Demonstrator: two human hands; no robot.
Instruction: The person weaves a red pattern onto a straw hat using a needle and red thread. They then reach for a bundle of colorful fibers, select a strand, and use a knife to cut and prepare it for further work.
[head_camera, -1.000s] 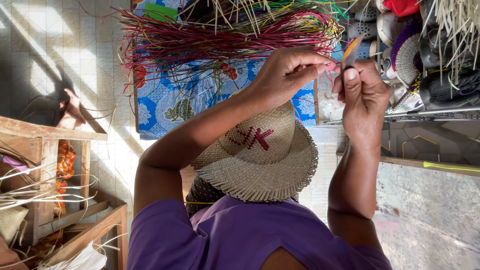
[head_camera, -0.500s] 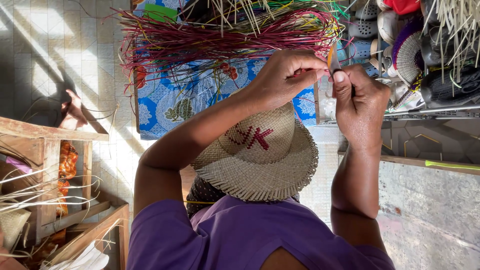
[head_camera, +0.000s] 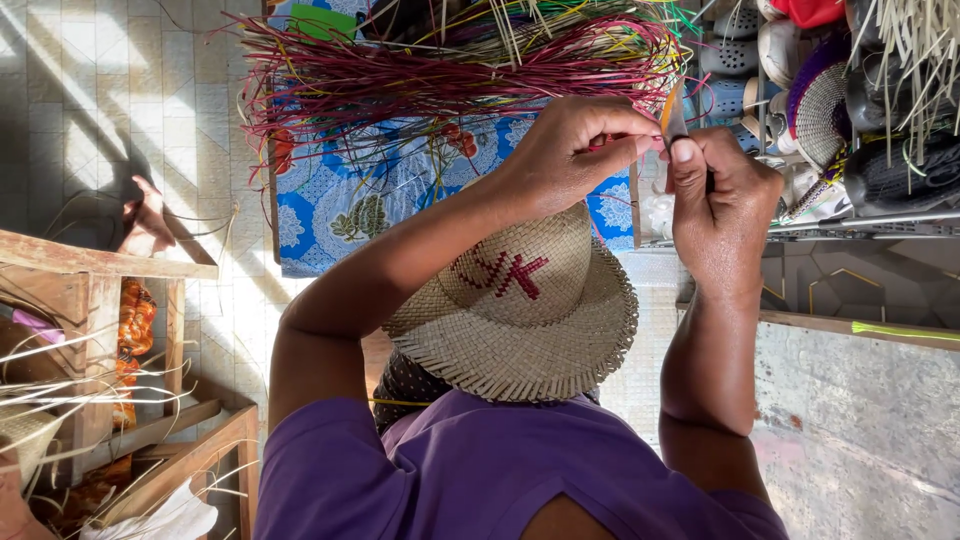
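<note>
My left hand (head_camera: 575, 150) is closed, pinching the ends of thin red fibre strands (head_camera: 450, 75) that fan out to the left over a blue patterned cloth (head_camera: 340, 205). Pressed against its fingertips is my right hand (head_camera: 720, 210), whose thumb and fingers grip a short narrow piece with an orange tip (head_camera: 672, 112); I cannot tell if it is a blade or a strip. A woven straw hat (head_camera: 520, 310) with a red stitched mark and a fringed rim rests below my forearms, on my lap.
A wooden frame (head_camera: 110, 270) with pale loose straw stands at the left. Shoes and woven items sit on a rack (head_camera: 850, 120) at the upper right. Mixed green and yellow strands lie along the top. A concrete surface (head_camera: 860, 430) is at the lower right.
My right hand has shifted left and closed up against my left hand. The orange-tipped piece has come upright between them. The hat and strands stay put.
</note>
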